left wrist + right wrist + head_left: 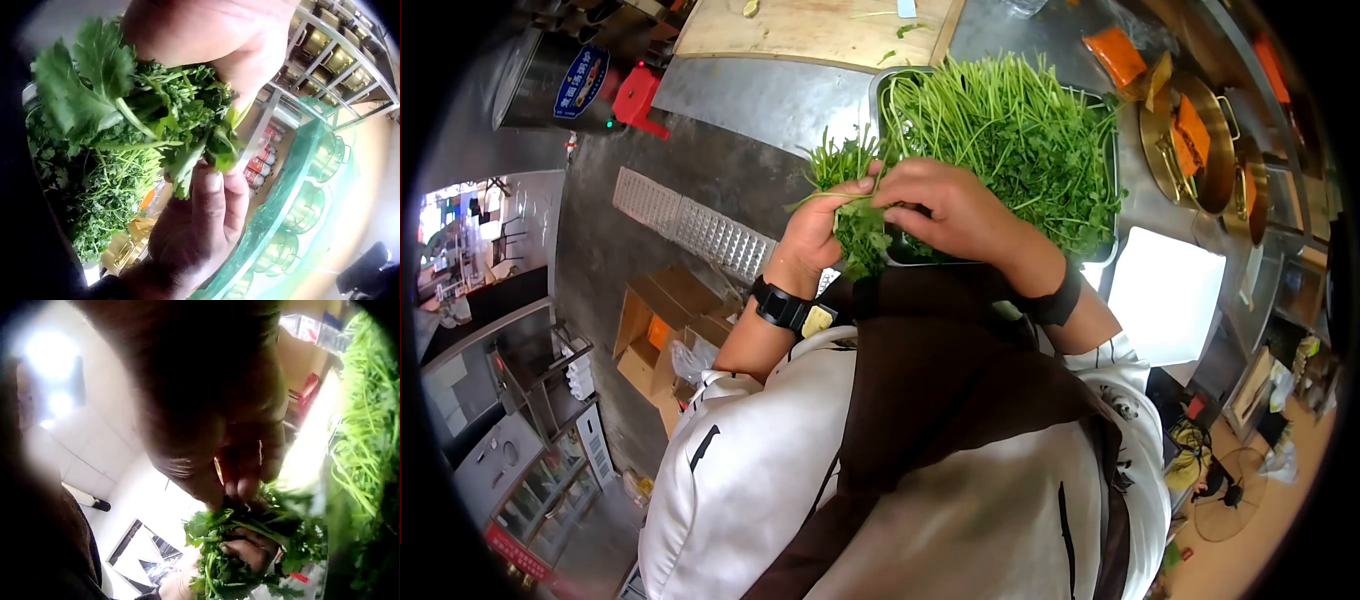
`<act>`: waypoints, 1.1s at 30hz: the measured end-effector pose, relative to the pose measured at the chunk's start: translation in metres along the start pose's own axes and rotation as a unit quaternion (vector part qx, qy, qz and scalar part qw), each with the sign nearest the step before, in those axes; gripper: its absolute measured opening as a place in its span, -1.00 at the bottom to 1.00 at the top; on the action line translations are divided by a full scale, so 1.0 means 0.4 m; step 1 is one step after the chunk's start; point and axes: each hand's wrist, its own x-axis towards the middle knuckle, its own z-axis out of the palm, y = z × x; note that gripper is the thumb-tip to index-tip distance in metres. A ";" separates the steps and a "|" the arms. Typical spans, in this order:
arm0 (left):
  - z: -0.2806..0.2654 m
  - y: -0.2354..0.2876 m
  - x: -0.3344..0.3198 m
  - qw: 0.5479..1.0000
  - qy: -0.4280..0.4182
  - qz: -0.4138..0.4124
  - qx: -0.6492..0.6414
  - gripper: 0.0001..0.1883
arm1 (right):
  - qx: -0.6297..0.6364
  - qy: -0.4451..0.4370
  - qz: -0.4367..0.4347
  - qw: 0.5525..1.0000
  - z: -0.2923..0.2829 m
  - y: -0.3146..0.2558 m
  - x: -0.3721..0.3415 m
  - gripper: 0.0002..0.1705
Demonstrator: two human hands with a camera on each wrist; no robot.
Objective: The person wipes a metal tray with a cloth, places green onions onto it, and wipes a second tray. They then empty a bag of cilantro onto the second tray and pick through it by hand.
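My left hand (813, 228) grips a small bunch of cilantro (862, 240), its cut stems poking out beyond the fingers and its leaves hanging toward my apron. Against the bunch, my right hand (945, 205) pinches some sprigs between thumb and fingers, close beside the left thumb. In the left wrist view, broad leaves of the bunch (175, 119) spread between the two hands. The right wrist view shows the right fingertips (231, 487) right at the leaves. A metal tray (874, 105) heaped with cilantro (1020, 150) stands just beyond the right hand.
A wooden board (810, 30) lies at the back of the metal counter. Brass-coloured pans (1222, 150) and an orange packet (1115, 55) are on the right, near a white sheet (1168, 295). Below left stand a perforated metal strip (695, 222) and a cardboard box (655, 320).
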 end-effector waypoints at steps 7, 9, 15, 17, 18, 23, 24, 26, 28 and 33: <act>0.009 0.010 -0.012 1.000 0.008 0.016 -0.023 -0.57 | 0.141 0.033 0.191 0.971 -0.059 0.026 -0.067 -0.83; 0.004 0.012 -0.012 1.000 0.006 0.015 -0.024 -0.55 | 0.057 0.092 0.253 0.961 -0.075 0.054 -0.083 -0.77; -0.049 0.027 -0.017 0.995 -0.060 0.074 -0.027 -0.71 | -0.370 0.141 0.205 0.895 -0.102 0.149 -0.138 -0.54; -0.039 0.039 -0.030 0.992 -0.074 0.085 -0.062 -0.73 | -0.397 0.107 0.239 0.880 -0.093 0.159 -0.168 -0.50; -0.027 0.045 -0.042 0.986 -0.083 0.102 -0.100 -0.75 | -0.399 0.108 0.242 0.878 -0.093 0.162 -0.179 -0.50; -0.054 0.073 -0.054 0.985 -0.081 0.091 -0.126 -0.77 | -0.451 0.152 0.237 0.847 -0.119 0.165 -0.209 -0.57; -0.055 0.074 -0.051 0.985 -0.082 0.089 -0.125 -0.77 | -0.452 0.153 0.239 0.846 -0.124 0.162 -0.202 -0.57; -0.059 0.073 -0.044 0.982 -0.071 0.092 -0.145 -0.78 | -0.420 0.220 0.174 0.863 -0.126 0.154 -0.177 -0.64; -0.049 0.071 -0.039 0.982 -0.078 0.095 -0.144 -0.79 | -0.417 0.177 0.181 0.873 -0.104 0.154 -0.158 -0.68; -0.037 0.078 -0.028 0.977 -0.101 0.107 -0.155 -0.79 | -0.385 -0.021 0.173 0.906 0.012 0.135 -0.127 -0.74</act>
